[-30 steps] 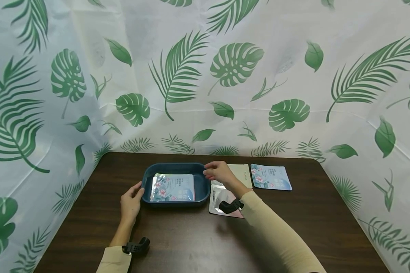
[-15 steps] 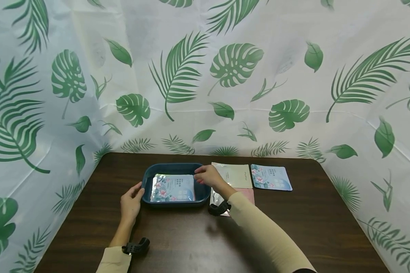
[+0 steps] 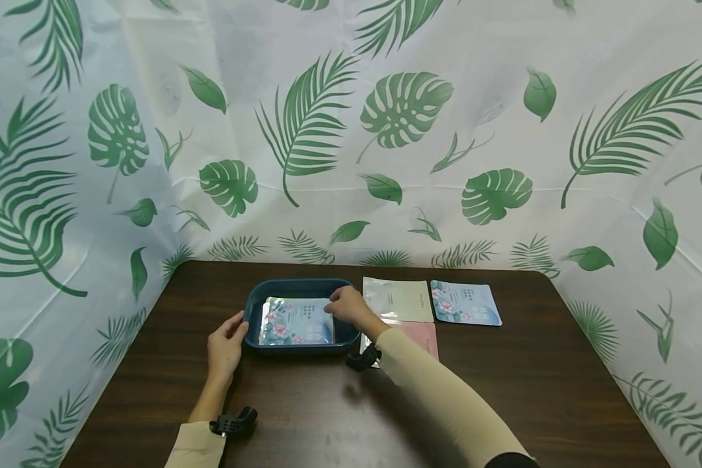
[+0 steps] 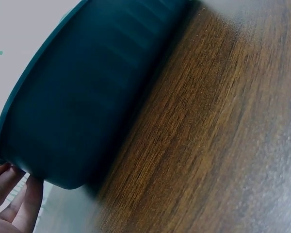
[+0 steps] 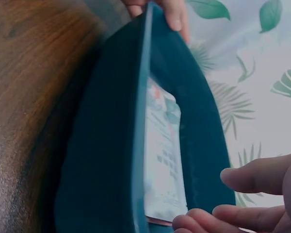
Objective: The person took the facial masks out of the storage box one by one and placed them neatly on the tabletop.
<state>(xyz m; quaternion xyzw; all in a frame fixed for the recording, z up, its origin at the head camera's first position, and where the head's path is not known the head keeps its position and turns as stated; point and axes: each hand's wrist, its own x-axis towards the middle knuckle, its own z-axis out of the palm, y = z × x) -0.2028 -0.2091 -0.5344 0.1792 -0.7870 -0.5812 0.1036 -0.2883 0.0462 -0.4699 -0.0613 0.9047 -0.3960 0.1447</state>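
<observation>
A dark blue tray (image 3: 301,350) stands on the table, with floral blue sheet mask packets (image 3: 298,323) stacked flat inside it. My left hand (image 3: 225,350) grips the tray's left end; in the right wrist view its thumb (image 5: 172,14) hooks over the rim. In the left wrist view the fingers (image 4: 28,206) touch the tray's outer wall. Over the tray's right side is my right hand (image 3: 351,305), at the right edge of the top packet. Seen from the right wrist, its thumb (image 5: 257,175) stands apart from the fingers, whose tips are close to the packet's end.
Right of the tray lie a pale yellow packet (image 3: 394,300), a pink packet (image 3: 421,337) partly hidden by my right arm, and another floral blue packet (image 3: 467,303). A leaf-patterned sheet (image 3: 322,214) hangs behind the dark wooden table (image 3: 292,416).
My right hand has moved left from the tray's right rim to the stacked packets' right edge, uncovering the yellow packet. My left hand and the tray have stayed put.
</observation>
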